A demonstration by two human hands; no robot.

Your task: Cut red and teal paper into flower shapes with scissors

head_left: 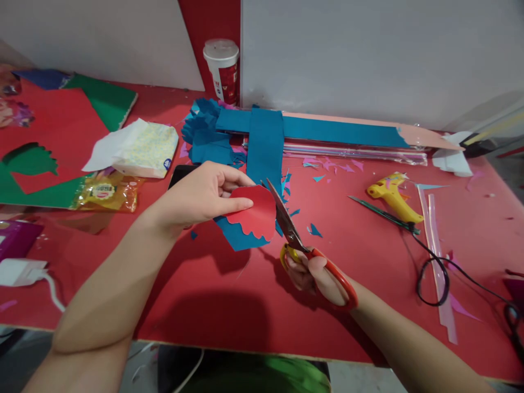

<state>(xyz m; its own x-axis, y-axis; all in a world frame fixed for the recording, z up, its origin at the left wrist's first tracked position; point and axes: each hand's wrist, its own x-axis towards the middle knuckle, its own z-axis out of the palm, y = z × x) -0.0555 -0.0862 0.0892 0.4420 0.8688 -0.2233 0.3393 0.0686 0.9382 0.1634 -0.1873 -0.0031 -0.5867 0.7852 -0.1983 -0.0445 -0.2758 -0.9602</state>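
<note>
My left hand point(204, 194) pinches a red scalloped paper shape point(256, 215) laid over a blue paper piece point(239, 233), holding both just above the red table point(229, 300). My right hand point(313, 275) grips red and yellow handled scissors point(301, 243). Their blades point up and away, closed along the right edge of the paper shapes. Small blue scraps point(314, 230) lie beside the blades.
Blue paper strips point(266, 142) and a long roll lie at the back. A yellow glue gun point(393, 196) with black cord point(434, 273) sits right. A tissue pack point(139, 148), snack packet point(106, 192), green paper point(106, 101) and a cup point(223, 71) lie left and behind.
</note>
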